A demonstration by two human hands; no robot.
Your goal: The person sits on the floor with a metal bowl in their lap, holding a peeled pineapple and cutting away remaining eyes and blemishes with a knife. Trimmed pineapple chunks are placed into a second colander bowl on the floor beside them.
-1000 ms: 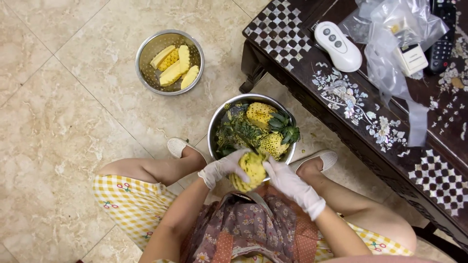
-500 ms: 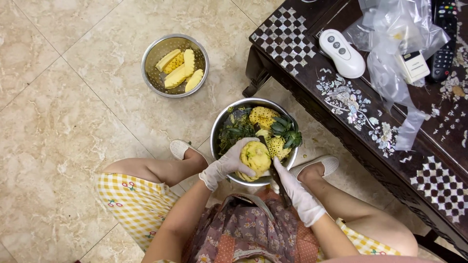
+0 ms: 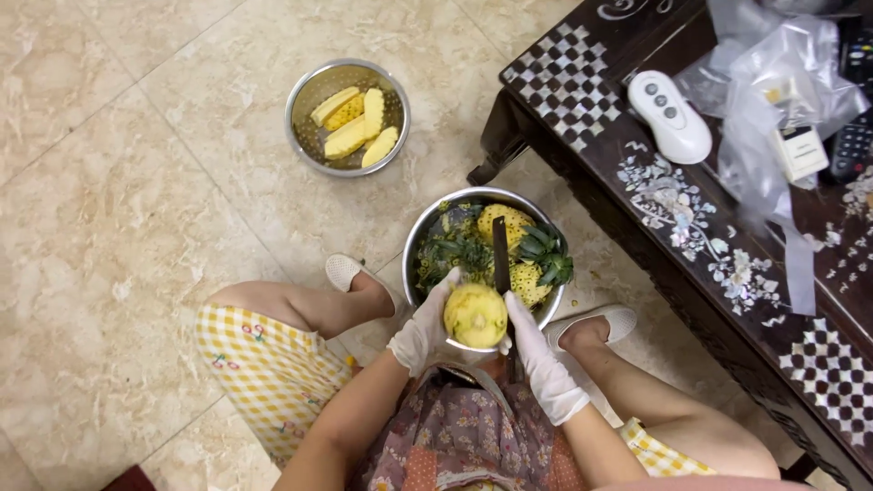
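Observation:
My left hand, in a white glove, grips a peeled yellow pineapple over the near rim of a steel bowl. My right hand, also gloved, holds a dark-bladed knife whose blade points away from me along the fruit's right side. The bowl holds pineapple peel, green crowns and more peeled fruit. I squat on the floor with the bowl between my feet.
A smaller steel colander with several cut pineapple pieces sits on the tiled floor, far left of the bowl. A dark inlaid wooden table stands at the right, carrying a white remote, clear plastic bags and a black remote.
I have lifted the pineapple upright in my left hand. The knife blade now stands beside it, where before my right hand lay lower, next to the fruit.

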